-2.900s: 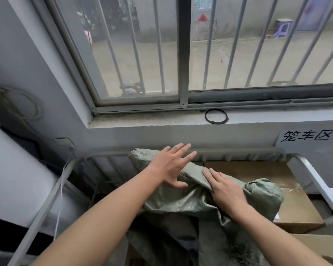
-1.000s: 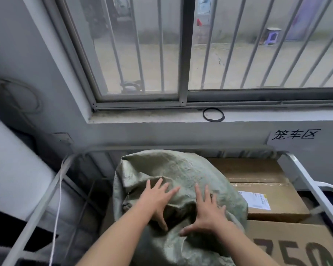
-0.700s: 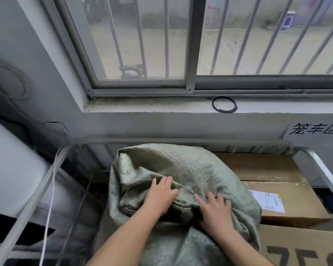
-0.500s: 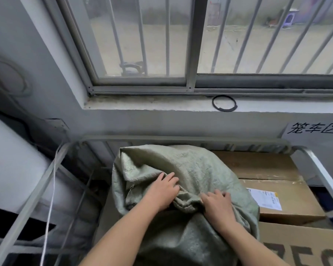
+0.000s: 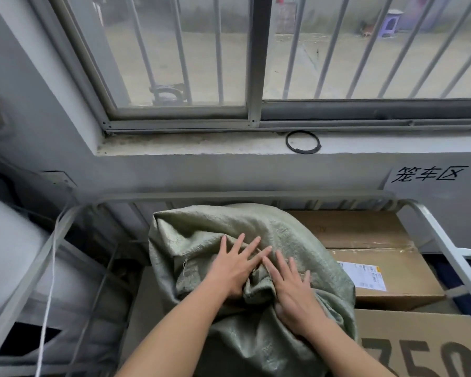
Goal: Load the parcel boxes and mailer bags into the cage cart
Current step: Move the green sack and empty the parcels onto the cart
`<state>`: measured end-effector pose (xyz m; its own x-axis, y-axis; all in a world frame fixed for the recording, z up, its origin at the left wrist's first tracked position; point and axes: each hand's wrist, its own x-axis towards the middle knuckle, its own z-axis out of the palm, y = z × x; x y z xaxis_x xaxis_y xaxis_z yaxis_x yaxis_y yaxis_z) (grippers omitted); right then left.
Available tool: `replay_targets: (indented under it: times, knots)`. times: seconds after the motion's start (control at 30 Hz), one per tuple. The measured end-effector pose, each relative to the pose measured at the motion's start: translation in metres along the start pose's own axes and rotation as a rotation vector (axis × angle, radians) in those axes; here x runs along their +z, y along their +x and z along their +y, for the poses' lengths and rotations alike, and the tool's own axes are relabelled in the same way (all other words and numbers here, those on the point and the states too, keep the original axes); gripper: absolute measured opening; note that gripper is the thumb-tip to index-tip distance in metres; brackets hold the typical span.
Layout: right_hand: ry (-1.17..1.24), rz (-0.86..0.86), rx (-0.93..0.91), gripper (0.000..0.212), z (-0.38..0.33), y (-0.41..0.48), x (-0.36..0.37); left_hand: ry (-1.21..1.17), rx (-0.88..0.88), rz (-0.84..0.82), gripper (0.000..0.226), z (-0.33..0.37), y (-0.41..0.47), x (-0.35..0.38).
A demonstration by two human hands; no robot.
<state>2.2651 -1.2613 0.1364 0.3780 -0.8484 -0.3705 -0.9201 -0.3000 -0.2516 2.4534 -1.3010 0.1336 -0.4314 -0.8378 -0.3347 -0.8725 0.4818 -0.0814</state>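
Both of a person's hands, the left hand (image 5: 235, 268) and the right hand (image 5: 291, 291), lie flat with fingers straight and spread on a green woven sack (image 5: 220, 229). Neither hand holds anything. The sack sits inside the cage cart (image 5: 256, 196), under a barred window (image 5: 254, 63).

The sack looks soft and loosely filled, and its cloth is bunched into a ridge between the 2 palms. The woven plastic is probably slick, so that gathered fold or the upper-left corner would likely give a surer hold than the flat face. Its weight cannot be told.

On the right, 3 cardboard boxes fill the cart: a back box (image 5: 351, 227) against the far rail, a labelled box (image 5: 397, 276) that the sack touches, and a nearer box printed with large numerals (image 5: 419, 349). They close off that side — any spare room appears to be on the left, by the cart's bars. A white strap (image 5: 52, 254) hangs over the left rail, with a pale bulky roll (image 5: 8, 254) beyond it. A black ring (image 5: 302, 142) lies on the sill and a handwritten sign (image 5: 430, 174) marks the wall.
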Motion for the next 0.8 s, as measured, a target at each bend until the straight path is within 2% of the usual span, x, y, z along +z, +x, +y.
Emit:
replay_targets:
  times: [0.1, 0.2, 0.27, 0.4, 0.47, 0.63, 0.7, 0.8]
  knots:
    - [0.023, 0.045, 0.009, 0.094, 0.006, 0.005, 0.013, -0.003, 0.006, -0.009, 0.091, 0.002, 0.013, 0.016]
    - [-0.058, 0.109, 0.040, 0.120, 0.012, 0.012, 0.030, -0.041, -0.011, -0.001, 0.075, 0.004, 0.014, 0.031]
    - [-0.079, 0.160, 0.062, 0.125, 0.016, 0.020, 0.037, -0.068, -0.020, 0.134, 0.069, 0.005, 0.014, 0.039]
    - [-0.089, 0.109, -0.016, 0.104, 0.015, 0.038, 0.032, 0.088, 0.048, 0.222, 0.059, -0.007, 0.015, 0.054]
    - [-0.065, 0.103, -0.037, 0.090, 0.012, 0.038, 0.030, 0.125, 0.060, 0.265, 0.047, -0.009, 0.017, 0.053]
    - [-0.050, 0.360, -0.084, 0.050, 0.024, 0.039, 0.031, 0.189, 0.068, 0.345, 0.045, -0.004, 0.014, 0.054]
    - [-0.064, 0.431, -0.107, 0.070, 0.027, 0.045, 0.024, 0.139, 0.016, 0.362, 0.050, -0.004, 0.018, 0.048]
    - [-0.142, 0.349, 0.011, 0.096, 0.032, 0.060, 0.015, 0.027, -0.035, 0.290, 0.060, -0.003, 0.033, 0.035]
